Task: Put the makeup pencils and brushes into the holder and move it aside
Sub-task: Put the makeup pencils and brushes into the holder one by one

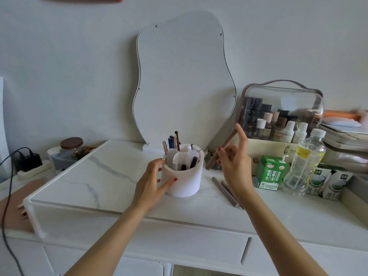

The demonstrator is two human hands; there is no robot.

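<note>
A white round holder [184, 179] stands on the marble tabletop [111, 176] with several pencils and brushes [173, 142] upright in its compartments. My left hand [152, 181] grips the holder's left side, thumb on its front wall. My right hand [235, 162] is raised just right of the holder and pinches a long brown pencil [220, 151], which tilts from upper right down to lower left. Two more brown pencils [226, 191] lie side by side on the table below my right wrist.
A wavy mirror [185, 76] leans on the wall behind the holder. At the right stand a clear cosmetics case [280, 112], a green carton [271, 172], a water bottle [305, 162] and milk cartons [332, 185]. A jar [70, 148] and a charger [29, 161] sit at the left.
</note>
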